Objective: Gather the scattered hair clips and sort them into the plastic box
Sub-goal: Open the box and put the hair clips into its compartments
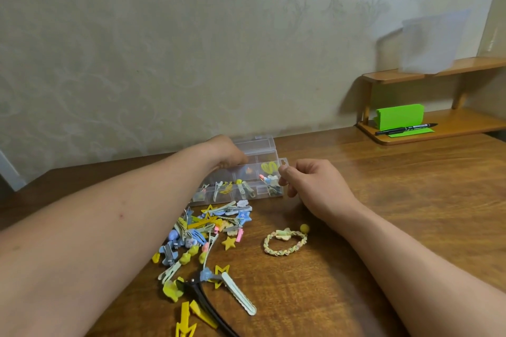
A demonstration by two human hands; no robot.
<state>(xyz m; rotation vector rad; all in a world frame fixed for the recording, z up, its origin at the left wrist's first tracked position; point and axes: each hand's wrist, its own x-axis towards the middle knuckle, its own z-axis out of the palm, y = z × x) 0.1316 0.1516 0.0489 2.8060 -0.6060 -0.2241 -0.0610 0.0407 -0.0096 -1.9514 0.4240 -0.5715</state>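
The clear plastic box (264, 149) lies open near the wall, with several clips in its front compartments. My left hand (226, 152) rests over the box's back left part with its fingers curled down and hidden. My right hand (312, 183) is at the box's right end, thumb and fingers pinched against its edge. In front of the box lies a pile of yellow, blue and white hair clips (208, 230). Nearer me are a long white clip (239, 295), a black clip (204, 301) and a yellow lightning clip (186, 321).
A braided pastel hair tie (284, 243) lies right of the pile on the wooden table (397, 200). At the back right a small wooden shelf (427, 134) holds a green block (399, 116) and a black pen (405, 128). The wall runs close behind the box.
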